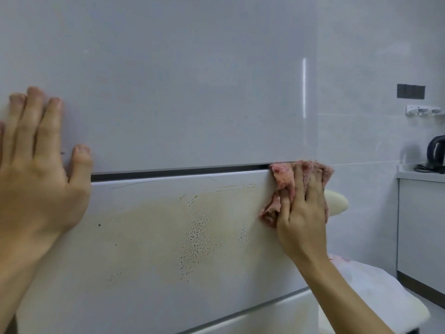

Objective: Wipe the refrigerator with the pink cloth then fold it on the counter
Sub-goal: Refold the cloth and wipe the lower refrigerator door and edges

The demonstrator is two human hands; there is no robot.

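Observation:
The white refrigerator (168,92) fills most of the head view; its middle drawer front carries a wide yellowish, speckled stain (192,227). My right hand (301,213) presses the crumpled pink cloth (284,182) flat against the drawer's upper right corner, just under the dark gap between door and drawer. The cloth bunches out above and to the left of my fingers. My left hand (36,169) rests flat on the refrigerator at the far left, fingers straight and spread, straddling the same gap.
To the right stands a white counter (419,175) with a black kettle (437,150) on it, under a tiled wall with a dark socket strip (410,90). A white plastic-covered object (375,292) and a cream rounded shape (337,201) sit beside the refrigerator's right edge.

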